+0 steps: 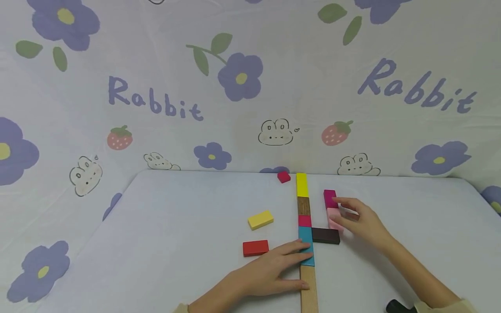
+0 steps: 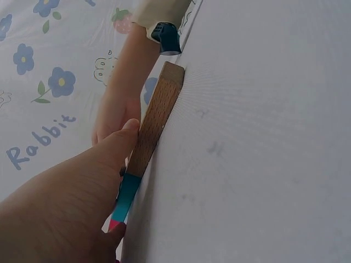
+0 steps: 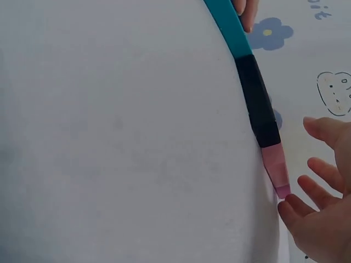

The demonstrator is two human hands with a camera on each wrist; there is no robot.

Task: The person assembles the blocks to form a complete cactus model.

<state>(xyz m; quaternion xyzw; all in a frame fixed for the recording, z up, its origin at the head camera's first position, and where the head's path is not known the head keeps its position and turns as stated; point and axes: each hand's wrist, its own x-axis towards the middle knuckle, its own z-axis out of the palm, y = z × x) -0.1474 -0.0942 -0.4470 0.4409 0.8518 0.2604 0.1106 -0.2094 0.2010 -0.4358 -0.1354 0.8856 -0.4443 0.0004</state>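
Note:
A line of blocks runs away from me in the head view: a wooden block (image 1: 309, 289), a blue block (image 1: 305, 233), a crimson block (image 1: 304, 221), a brown block (image 1: 303, 206) and a yellow block (image 1: 302, 184). My left hand (image 1: 274, 267) rests its fingertips on the blue block and its thumb on the wooden one. A black block (image 1: 326, 235) juts right from the blue block. Beyond its right end lie a pink block (image 1: 332, 214) and a magenta block (image 1: 329, 196). Extended fingers of my right hand (image 1: 365, 221) are at these two; contact is unclear.
Left of the line lie a loose yellow block (image 1: 260, 220) and a red block (image 1: 255, 248), which is close to my left hand. A small red block (image 1: 283, 177) sits near the table's back edge. Behind stands a printed cloth (image 1: 242, 121).

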